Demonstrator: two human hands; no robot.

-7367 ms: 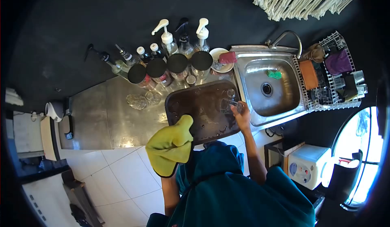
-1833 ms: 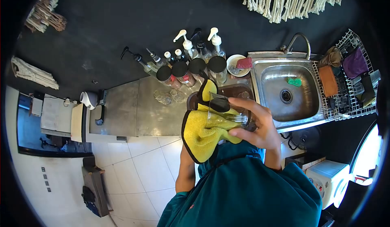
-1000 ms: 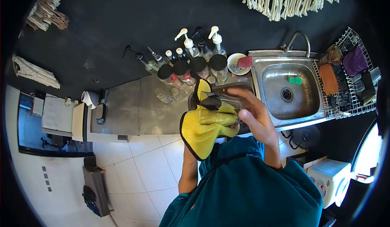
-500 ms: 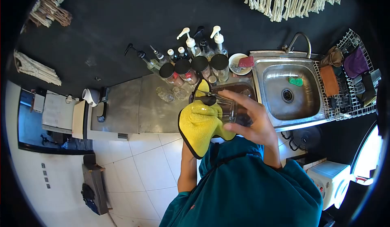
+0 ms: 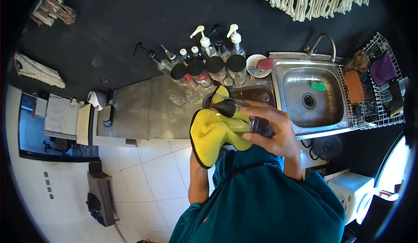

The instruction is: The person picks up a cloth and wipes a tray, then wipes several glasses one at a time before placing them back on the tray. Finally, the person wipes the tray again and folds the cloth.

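Observation:
A yellow cloth with a dark edge (image 5: 210, 135) is draped over my left hand, which it hides; only my left forearm (image 5: 199, 180) shows below it. The cloth wraps around a clear drinking glass (image 5: 241, 124) lying sideways. My right hand (image 5: 281, 134) grips the glass near its right end, thumb below and fingers above. Behind the glass is a brown tray (image 5: 261, 91) on the steel counter. Two small clear glasses (image 5: 176, 97) stand to the left of the cloth.
Black-lidded jars (image 5: 216, 67) and pump bottles (image 5: 204, 40) line the wall. A white bowl (image 5: 254, 61) holds a red sponge. Further right are a steel sink (image 5: 294, 93) with a green sponge (image 5: 318, 86) and a wire dish rack (image 5: 374, 108).
My right hand has closed in on the glass, its fingers and thumb now gripping it. The cloth's folds have shifted around the glass.

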